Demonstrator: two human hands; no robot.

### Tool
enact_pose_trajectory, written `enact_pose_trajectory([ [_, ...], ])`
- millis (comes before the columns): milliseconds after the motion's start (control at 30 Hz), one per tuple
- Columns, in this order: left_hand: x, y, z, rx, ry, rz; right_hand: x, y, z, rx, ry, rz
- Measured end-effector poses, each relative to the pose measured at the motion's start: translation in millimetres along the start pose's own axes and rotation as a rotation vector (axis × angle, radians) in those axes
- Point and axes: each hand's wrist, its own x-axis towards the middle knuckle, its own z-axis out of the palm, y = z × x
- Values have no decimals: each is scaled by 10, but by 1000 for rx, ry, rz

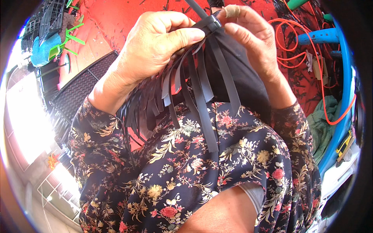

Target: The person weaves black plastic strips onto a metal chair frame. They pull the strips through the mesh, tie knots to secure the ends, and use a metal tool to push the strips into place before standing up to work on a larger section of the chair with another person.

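Flat dark grey plastic strips (202,87) hang in a fringe from a dark edge at the top middle, over my lap. My left hand (155,42) is closed there, pinching a strip at the edge between thumb and forefinger. Just right of that pinch, a strip is looped round the edge (211,25). Beside the loop is my right hand (252,37), its thumb and forefinger apart and their tips close to the loop. A beige wrap covers part of its forefinger. No strip shows between these fingers; its other fingers are partly hidden.
A dark woven panel (83,83) lies at the left, near a bright green and blue object (46,52). The red floor (116,17) is littered with dark scraps. To the right are a coiled orange hose (287,42), a blue rim (344,89) and green cloth (324,124).
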Motion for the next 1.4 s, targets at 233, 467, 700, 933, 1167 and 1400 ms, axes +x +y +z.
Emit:
enact_pose_trajectory([
  [233,15,-74,-20,73,-19,-11,29,-123,121,-157,-61,-75],
  [467,32,-37,-24,90,-26,-29,176,-75,-69,-33,-221,137],
  [700,-26,-82,72,18,32,41,426,30,-226,213,-571,324],
  [933,-103,-31,75,-33,-8,16,395,53,-207,181,-581,246],
  [1167,-89,-54,77,21,1,73,347,-61,-188,157,-512,310],
  [1400,-76,-40,-54,-39,-185,-20,222,-83,-104,159,-390,309],
])
